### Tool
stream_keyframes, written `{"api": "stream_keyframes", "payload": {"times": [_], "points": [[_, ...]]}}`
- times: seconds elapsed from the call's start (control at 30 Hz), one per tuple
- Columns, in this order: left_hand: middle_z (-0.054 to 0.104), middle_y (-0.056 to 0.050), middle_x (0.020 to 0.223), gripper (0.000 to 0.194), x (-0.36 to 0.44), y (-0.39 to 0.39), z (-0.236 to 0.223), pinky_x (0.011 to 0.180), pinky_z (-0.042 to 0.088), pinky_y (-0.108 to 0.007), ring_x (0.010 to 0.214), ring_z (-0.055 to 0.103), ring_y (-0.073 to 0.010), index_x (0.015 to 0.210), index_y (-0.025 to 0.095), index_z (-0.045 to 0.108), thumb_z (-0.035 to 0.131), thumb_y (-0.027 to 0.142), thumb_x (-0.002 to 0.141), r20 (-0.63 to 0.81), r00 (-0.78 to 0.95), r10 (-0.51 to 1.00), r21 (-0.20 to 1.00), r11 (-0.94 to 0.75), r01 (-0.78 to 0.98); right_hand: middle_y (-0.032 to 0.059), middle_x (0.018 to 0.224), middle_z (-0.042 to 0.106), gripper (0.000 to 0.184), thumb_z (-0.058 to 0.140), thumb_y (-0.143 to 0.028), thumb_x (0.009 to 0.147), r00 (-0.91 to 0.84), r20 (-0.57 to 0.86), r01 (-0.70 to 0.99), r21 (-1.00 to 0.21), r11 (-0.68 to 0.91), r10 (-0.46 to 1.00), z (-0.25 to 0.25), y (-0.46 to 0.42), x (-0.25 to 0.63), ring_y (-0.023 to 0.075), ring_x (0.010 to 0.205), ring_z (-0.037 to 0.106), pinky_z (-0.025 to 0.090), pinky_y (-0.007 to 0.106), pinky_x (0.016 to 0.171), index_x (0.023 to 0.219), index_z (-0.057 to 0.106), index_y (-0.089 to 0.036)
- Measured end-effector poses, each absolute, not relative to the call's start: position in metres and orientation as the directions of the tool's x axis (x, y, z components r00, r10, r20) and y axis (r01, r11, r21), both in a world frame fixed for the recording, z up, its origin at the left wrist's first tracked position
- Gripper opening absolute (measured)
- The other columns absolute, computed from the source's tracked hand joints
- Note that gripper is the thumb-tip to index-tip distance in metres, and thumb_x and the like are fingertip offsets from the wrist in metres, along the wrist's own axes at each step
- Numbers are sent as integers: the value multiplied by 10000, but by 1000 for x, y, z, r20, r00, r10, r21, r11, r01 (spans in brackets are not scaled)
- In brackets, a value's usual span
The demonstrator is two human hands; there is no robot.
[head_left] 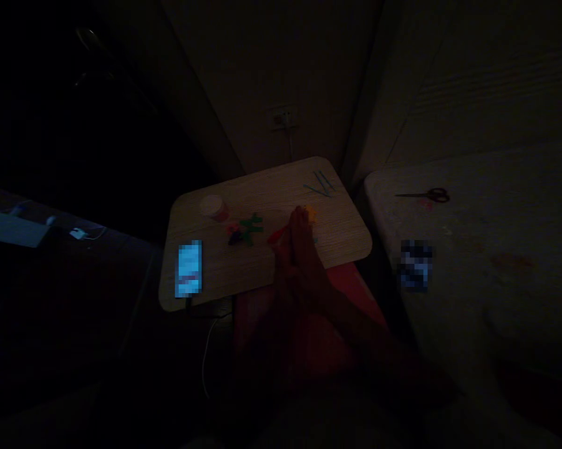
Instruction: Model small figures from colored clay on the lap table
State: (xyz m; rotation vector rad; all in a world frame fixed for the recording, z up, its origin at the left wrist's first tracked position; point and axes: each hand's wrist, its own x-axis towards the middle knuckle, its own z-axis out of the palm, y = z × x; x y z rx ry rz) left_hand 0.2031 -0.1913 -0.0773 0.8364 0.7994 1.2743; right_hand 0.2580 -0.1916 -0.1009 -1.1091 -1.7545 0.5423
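While both palms press flat together, the right hand (304, 249) and left hand (283, 262) reach over the worktop (262, 187); whether they grasp anything is unclear. Green pieces (250, 227) lie just left.

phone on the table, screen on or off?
On. The phone lies flat at the table's near-left corner, its screen glowing bright blue in the dark room.

Bare tabletop (337, 234) lies right of the hands; phone (188, 268) blocks left.
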Motion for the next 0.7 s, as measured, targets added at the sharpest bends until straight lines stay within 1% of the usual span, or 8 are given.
{"api": "stream_keyframes", "payload": {"times": [0.03, 0.07, 0.13, 0.23, 0.37, 0.47, 0.6, 0.7], "points": [[440, -61, 1660, 592, 207, -195, -81, 1315, 247, -455, 1617, 226, -333, 1482, 233, 573, 415, 597, 1042, -38, 136, 990, 869, 100, -485, 111, 1776, -97, 844, 280, -586, 1063, -93, 488, 489, -737, 467, 868, -102, -189, 270, 330, 1631, -102, 69, 677, 1295, 1664, -197, -233], [437, -63, 1665, 621, 209, -197, -85, 1320, 245, -439, 1626, 208, -323, 1485, 221, 574, 403, 615, 1038, -32, 150, 988, 862, 104, -497, 131, 1776, -75, 825, 249, -577, 1068, -53, 483, 539, -723, 432, 874, -104, -184, 280, 334, 1630, -106, 57, 699, 1280, 1661, -204, -225], [482, -79, 1635, 617, 213, -199, -94, 1316, 270, -443, 1610, 267, -321, 1457, 205, 602, 465, 614, 1016, -30, 193, 981, 836, 131, -534, 149, 1778, -22, 780, 210, -552, 1072, 42, 478, 637, -689, 345, 877, -109, -168, 294, 353, 1632, -85, 91, 744, 1245, 1667, -180, -233], [597, -96, 1535, 542, 213, -196, -109, 1298, 309, -487, 1558, 382, -343, 1379, 209, 670, 592, 562, 975, -69, 232, 970, 821, 187, -540, 151, 1777, 26, 750, 189, -531, 1072, 138, 492, 712, -653, 259, 860, -120, -150, 304, 364, 1635, -66, 134, 759, 1223, 1675, -151, -244], [727, -114, 1357, 491, 208, -190, -119, 1176, 473, -500, 1385, 595, -366, 1239, 211, 757, 741, 534, 869, -110, 236, 965, 885, 203, -418, 153, 1756, 151, 719, 179, -598, 1065, 259, 543, 623, -726, 292, 799, -131, -145, 315, 375, 1637, 20, 131, 757, 1225, 1690, 75, -256], [789, -106, 1218, 420, 204, -188, -115, 1049, 571, -435, 1192, 720, -319, 1133, 198, 792, 812, 456, 802, -112, 208, 972, 941, 171, -292, 164, 1698, 284, 704, 206, -650, 1055, 352, 561, 496, -791, 359, 749, -135, -147, 320, 371, 1623, 131, 171, 729, 1237, 1640, 256, -262], [825, -79, 979, 226, 200, -186, -109, 948, 607, -394, 976, 775, -254, 907, 182, 785, 837, 347, 761, -133, 108, 985, 956, 156, -250, 152, 1627, 390, 654, 221, -648, 1058, 385, 582, 452, -796, 403, 716, -135, -148, 322, 336, 1564, 310, 244, 653, 1256, 1567, 379, -269], [818, -61, 896, 232, 199, -185, -110, 904, 615, -379, 897, 776, -231, 875, 181, 762, 865, 321, 722, -144, 67, 987, 945, 158, -288, 154, 1566, 464, 588, 234, -584, 1078, 405, 585, 435, -800, 414, 703, -134, -148, 323, 304, 1505, 407, 295, 599, 1248, 1520, 437, -254]]}}
